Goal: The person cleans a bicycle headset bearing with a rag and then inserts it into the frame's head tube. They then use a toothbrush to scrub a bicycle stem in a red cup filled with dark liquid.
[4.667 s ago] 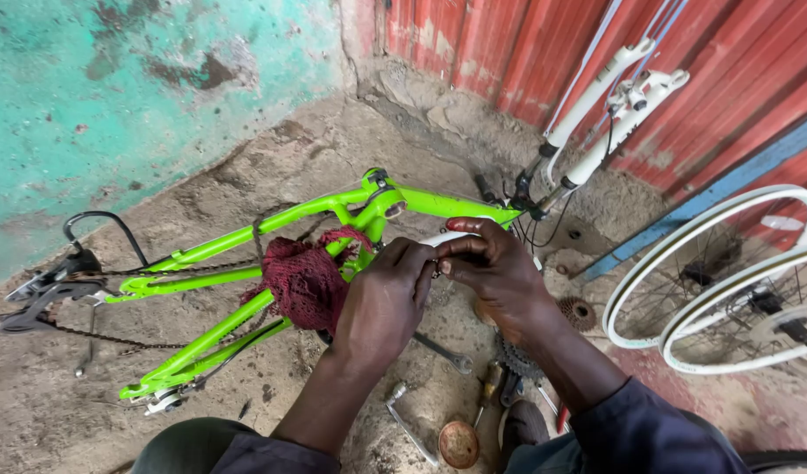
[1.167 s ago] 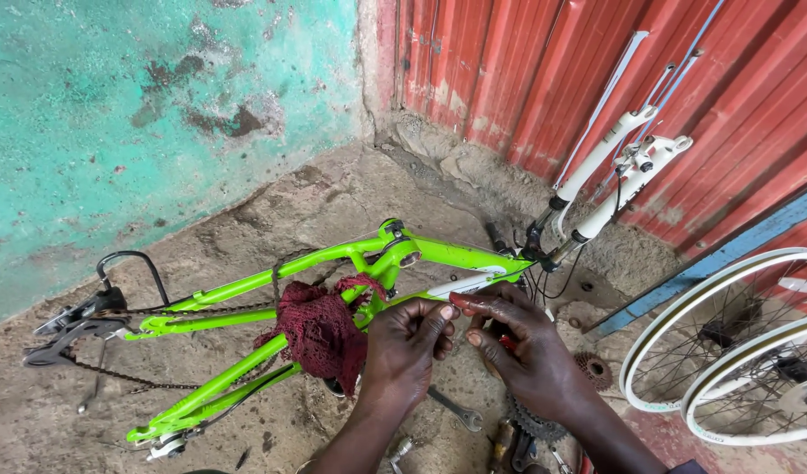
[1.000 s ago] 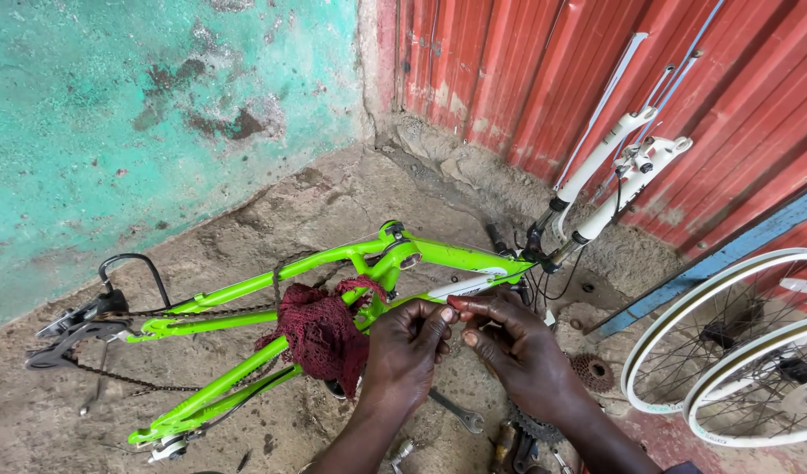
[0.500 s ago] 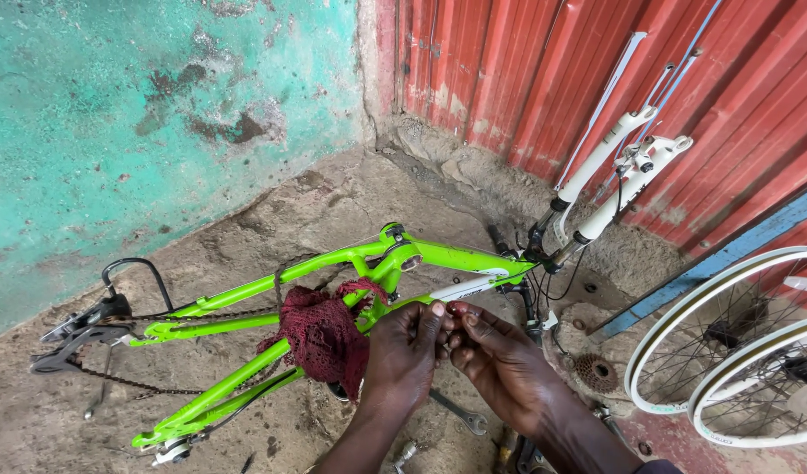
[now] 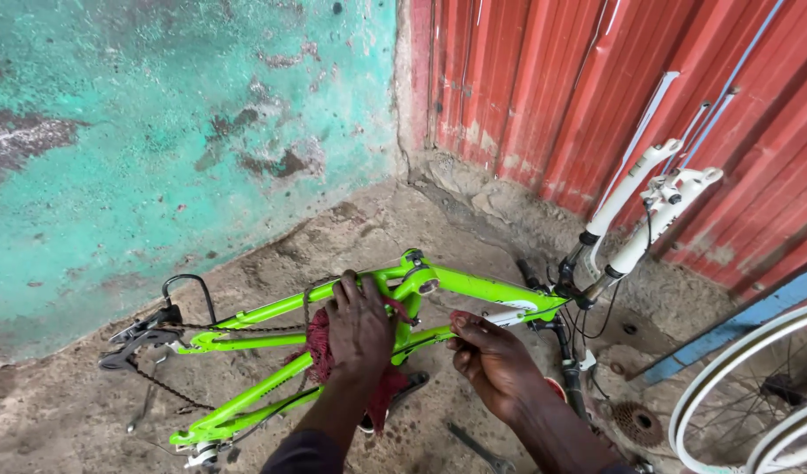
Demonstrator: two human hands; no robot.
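A bright green bicycle frame [image 5: 272, 307] lies on the concrete floor, its white suspension fork [image 5: 636, 215] pointing up toward the red wall. My left hand [image 5: 361, 326] lies flat over a dark red rag [image 5: 320, 347] draped on the frame near the seat tube. My right hand [image 5: 491, 355] grips the frame's lower tube just right of the rag, fingers curled round it. A loose chain [image 5: 162, 386] and rear derailleur [image 5: 140, 338] hang at the frame's left end.
Two spoked wheels with white rims [image 5: 754, 395] lean at the right. A cassette sprocket [image 5: 636, 424] and a wrench [image 5: 478, 448] lie on the floor near my right arm. A teal plastered wall [image 5: 157, 132] and red corrugated sheet [image 5: 579, 88] meet in the corner behind.
My hands have parted: the left moved onto the rag and frame, the right slid to the lower tube. Earlier both worked together on a small part near the frame's centre.
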